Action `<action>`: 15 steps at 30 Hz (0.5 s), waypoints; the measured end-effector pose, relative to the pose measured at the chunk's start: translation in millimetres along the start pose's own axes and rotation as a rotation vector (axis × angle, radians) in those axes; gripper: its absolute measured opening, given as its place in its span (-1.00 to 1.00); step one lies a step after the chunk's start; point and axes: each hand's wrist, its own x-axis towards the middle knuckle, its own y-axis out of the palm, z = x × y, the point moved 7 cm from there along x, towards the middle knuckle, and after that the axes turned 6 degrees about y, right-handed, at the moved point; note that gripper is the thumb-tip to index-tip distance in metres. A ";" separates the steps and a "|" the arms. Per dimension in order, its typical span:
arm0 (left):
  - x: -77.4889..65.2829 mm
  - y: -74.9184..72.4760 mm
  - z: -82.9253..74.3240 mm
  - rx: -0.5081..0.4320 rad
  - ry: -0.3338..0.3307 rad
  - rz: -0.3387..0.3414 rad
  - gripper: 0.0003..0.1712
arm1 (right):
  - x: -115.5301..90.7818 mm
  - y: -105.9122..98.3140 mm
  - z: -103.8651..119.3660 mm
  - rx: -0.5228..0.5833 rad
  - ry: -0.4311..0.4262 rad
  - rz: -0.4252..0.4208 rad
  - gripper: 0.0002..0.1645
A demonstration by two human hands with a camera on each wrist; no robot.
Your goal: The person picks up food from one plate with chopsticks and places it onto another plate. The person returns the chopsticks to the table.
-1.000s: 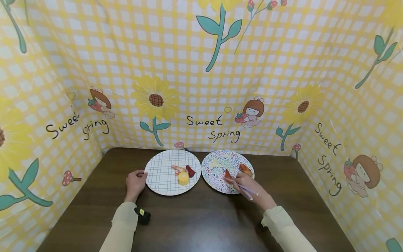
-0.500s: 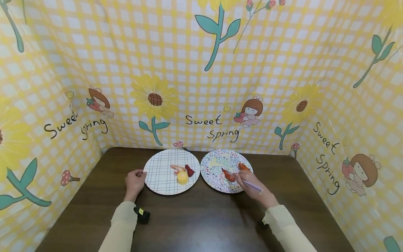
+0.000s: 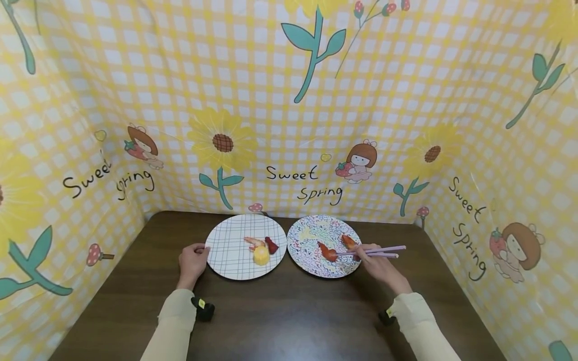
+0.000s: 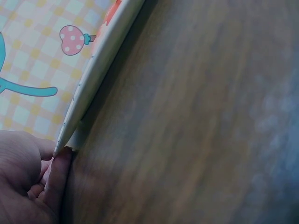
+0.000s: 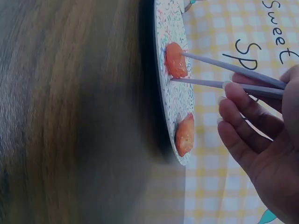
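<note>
Chopsticks [image 3: 388,248], pale purple, lay in the grasp of the right hand [image 3: 381,268], right of centre in the lower half of the head view. Their tips reached leftward to a reddish-orange food piece [image 3: 327,252] on the speckled plate [image 3: 307,225]. In the right wrist view the tips stood apart, one against the piece in the upper middle of the frame, the other at its lower end; whether they pinched it firmly, I could not tell. A second orange piece [image 3: 347,241] lay on the same plate, farther right in the head view, near the fingers.

Left of centre, the left hand [image 3: 193,261] pinched the left rim of the grid-patterned plate [image 3: 228,245], thumb and fingers meeting at its edge. Right of that plate's middle sat a shrimp [image 3: 256,243], a yellow piece [image 3: 261,255] and a dark red piece [image 3: 272,245], close together. Both plates stood side by side on a dark wooden table [image 3: 280,321], before a yellow checked cloth [image 3: 262,100] filling the upper frame.
</note>
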 end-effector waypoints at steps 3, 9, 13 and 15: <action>0.1 -0.9 -0.1 -0.001 -0.004 0.007 -0.68 | 0.0 2.0 0.0 0.008 -0.019 0.010 -0.67; 0.6 0.8 0.6 0.008 -0.013 0.016 -0.68 | 4.3 7.8 -9.6 0.106 0.103 0.007 -0.60; 0.6 1.4 0.2 0.009 -0.007 0.017 -0.68 | 6.4 11.1 -18.4 0.155 0.226 -0.001 -0.57; 1.0 1.0 0.1 0.007 -0.005 0.015 -0.67 | 7.1 11.7 -21.0 0.177 0.273 -0.006 -0.55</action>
